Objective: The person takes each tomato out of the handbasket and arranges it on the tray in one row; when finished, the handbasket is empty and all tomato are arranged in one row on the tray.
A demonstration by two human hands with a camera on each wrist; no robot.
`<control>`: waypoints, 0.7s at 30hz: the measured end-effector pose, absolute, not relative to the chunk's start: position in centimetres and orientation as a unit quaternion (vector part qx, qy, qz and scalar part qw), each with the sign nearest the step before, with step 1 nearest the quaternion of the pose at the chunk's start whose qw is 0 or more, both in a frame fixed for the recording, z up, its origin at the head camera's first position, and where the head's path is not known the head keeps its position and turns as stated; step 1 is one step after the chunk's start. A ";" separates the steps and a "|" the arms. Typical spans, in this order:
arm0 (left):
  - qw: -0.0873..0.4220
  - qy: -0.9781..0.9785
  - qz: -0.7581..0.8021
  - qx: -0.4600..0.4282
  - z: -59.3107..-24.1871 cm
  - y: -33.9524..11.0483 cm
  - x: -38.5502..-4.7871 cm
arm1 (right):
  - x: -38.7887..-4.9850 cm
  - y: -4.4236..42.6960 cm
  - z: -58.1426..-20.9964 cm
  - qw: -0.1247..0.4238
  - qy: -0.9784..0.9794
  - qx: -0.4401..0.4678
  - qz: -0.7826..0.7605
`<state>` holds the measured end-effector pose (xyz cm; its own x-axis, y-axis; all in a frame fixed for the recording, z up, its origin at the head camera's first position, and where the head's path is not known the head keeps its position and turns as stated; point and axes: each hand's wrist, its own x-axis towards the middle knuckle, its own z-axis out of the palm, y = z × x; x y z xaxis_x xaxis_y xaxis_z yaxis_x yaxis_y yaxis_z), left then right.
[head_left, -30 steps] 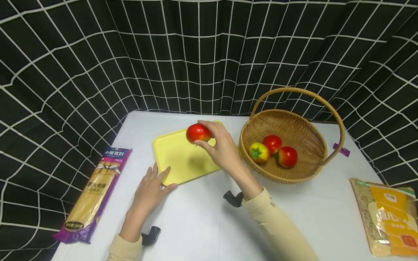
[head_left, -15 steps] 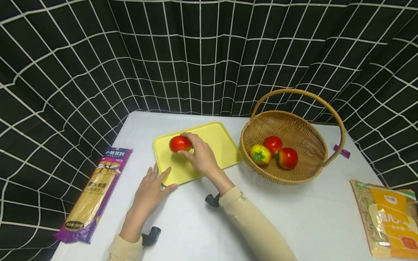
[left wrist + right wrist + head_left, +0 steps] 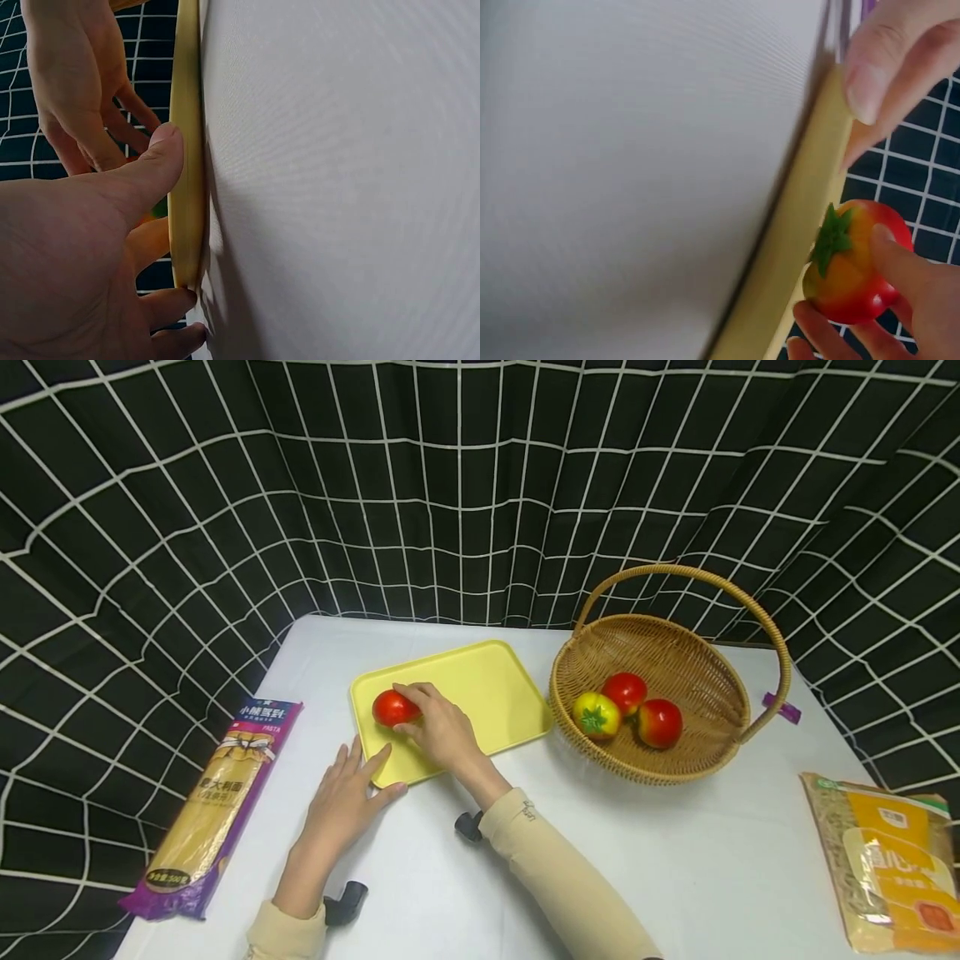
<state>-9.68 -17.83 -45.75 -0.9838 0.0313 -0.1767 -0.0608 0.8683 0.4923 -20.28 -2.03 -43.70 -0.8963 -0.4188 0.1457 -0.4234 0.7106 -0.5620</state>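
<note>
In the head view a red tomato (image 3: 393,708) is at the left end of a yellow tray (image 3: 491,693). My right hand (image 3: 446,733) grips it from the right, thumb and fingers on its sides. The right wrist view shows the tomato (image 3: 851,279) with its green leafy top turned toward the tray's near wall; whether it touches the tray floor is hidden. My left hand (image 3: 341,802) rests at the tray's near left corner with fingers spread. In the left wrist view its thumb (image 3: 154,161) lies against the tray's rim (image 3: 187,150).
Right of the tray stands a wicker basket (image 3: 697,693) with a tall handle, holding three tomatoes (image 3: 660,723). A pasta pack (image 3: 217,802) lies at the left. At the right lie a yellow food bag (image 3: 888,864) and a small purple packet (image 3: 782,707).
My right hand has carried the tomato left and down, from above the tray's middle to its left end. The left hand has stayed at the corner.
</note>
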 end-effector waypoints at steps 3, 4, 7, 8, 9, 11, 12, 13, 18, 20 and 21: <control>0.090 0.963 0.256 -0.007 -45.7 -17.9 -9.7 | -20.3 -2.3 -44.1 0.002 -0.927 0.223 0.301; 0.091 0.963 0.255 -0.006 -45.7 -17.9 -9.7 | -20.3 -2.4 -44.2 0.001 -0.928 0.221 0.300; 0.091 0.963 0.255 -0.007 -45.7 -17.9 -9.7 | -20.2 -2.6 -44.4 -0.002 -0.928 0.217 0.304; 0.091 0.963 0.255 -0.007 -45.7 -17.8 -9.7 | -20.2 -2.6 -44.5 -0.004 -0.926 0.216 0.309; 0.091 0.963 0.254 -0.007 -45.7 -17.8 -9.7 | -20.2 -2.7 -44.5 -0.005 -0.925 0.216 0.312; 0.091 0.963 0.254 -0.009 -45.7 -17.8 -9.7 | -20.2 -2.8 -44.6 -0.007 -0.924 0.217 0.316; 0.091 0.963 0.253 -0.009 -45.7 -17.8 -9.7 | -20.2 -2.9 -44.6 -0.008 -0.923 0.218 0.316; 0.092 0.963 0.253 -0.010 -45.7 -17.8 -9.8 | -20.2 -2.9 -44.6 -0.010 -0.923 0.220 0.317; 0.093 0.963 0.252 -0.012 -45.7 -17.7 -9.8 | -20.1 -2.9 -44.6 -0.022 -0.917 0.223 0.330; 0.093 0.963 0.252 -0.012 -45.6 -17.7 -9.8 | -20.1 -2.9 -44.6 -0.023 -0.915 0.224 0.334; 0.093 0.963 0.251 -0.013 -45.6 -17.7 -9.8 | -20.1 -2.9 -44.6 -0.022 -0.915 0.225 0.335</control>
<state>-9.75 -17.71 -45.65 -0.9822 0.0228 -0.1862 -0.0711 0.8733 0.4820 -20.09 -2.88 -44.62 -0.8980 -0.4259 0.1105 -0.3964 0.6739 -0.6235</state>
